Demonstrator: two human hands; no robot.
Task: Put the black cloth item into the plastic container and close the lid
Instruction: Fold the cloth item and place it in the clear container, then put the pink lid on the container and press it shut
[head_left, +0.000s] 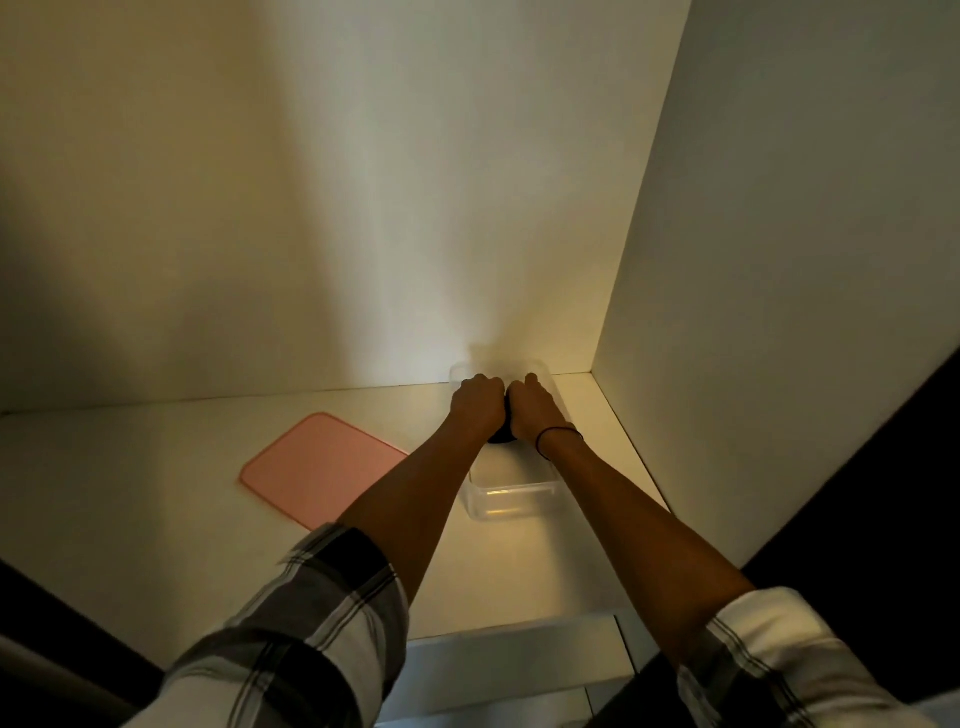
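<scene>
Clear plastic container (511, 501) open, upright, at 1 o'clock near the back corner. Black cloth item (502, 435) bunched inside it, mostly hidden. Pink lid (322, 470) off, lying flat at 10 o'clock, apart from container.

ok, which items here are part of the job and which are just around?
Job:
- black cloth item, gripped by left hand and right hand over the container
- clear plastic container, open
- pink lid, flat on the shelf, left of the container

Just around:
- black band on the right wrist
</scene>
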